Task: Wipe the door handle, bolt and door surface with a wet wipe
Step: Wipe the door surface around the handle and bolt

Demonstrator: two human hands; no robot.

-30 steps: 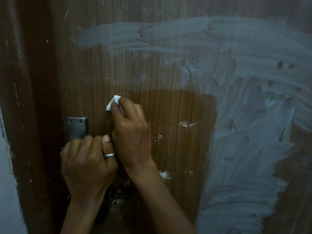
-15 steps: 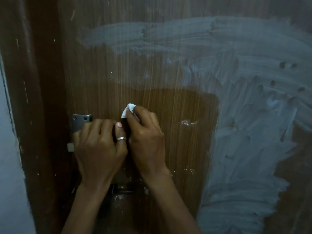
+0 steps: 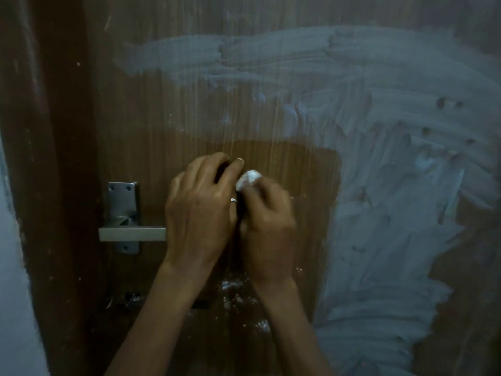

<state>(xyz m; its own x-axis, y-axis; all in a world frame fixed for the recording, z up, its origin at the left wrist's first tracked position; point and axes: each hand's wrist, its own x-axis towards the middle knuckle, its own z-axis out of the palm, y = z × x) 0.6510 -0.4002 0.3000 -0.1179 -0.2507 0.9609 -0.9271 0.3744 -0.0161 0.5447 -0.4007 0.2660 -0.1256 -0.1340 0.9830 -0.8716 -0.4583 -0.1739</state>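
The brown wooden door (image 3: 173,109) fills the view. Broad bluish-grey wet smears (image 3: 393,185) cover its upper and right parts. A steel handle plate (image 3: 122,202) carries a flat lever (image 3: 132,234) that runs right, under the heel of my left hand (image 3: 199,213). That hand's fingers are curled well above the lever, and one fingertip touches the wet wipe. My right hand (image 3: 267,223) pinches the small bunched white wet wipe (image 3: 248,179) against the door, tight beside the left hand. What the left fingers enclose is hidden.
The dark door frame (image 3: 54,158) runs down the left, with a pale wall (image 3: 10,308) beyond it. Low on the door a small metal fitting (image 3: 130,297) glints, partly behind my left forearm. White specks (image 3: 233,286) dot the wood below my hands.
Both hands have moved right along the door, away from the handle plate. My left hand has come off the lever, which now shows. The wipe sits between the two hands.
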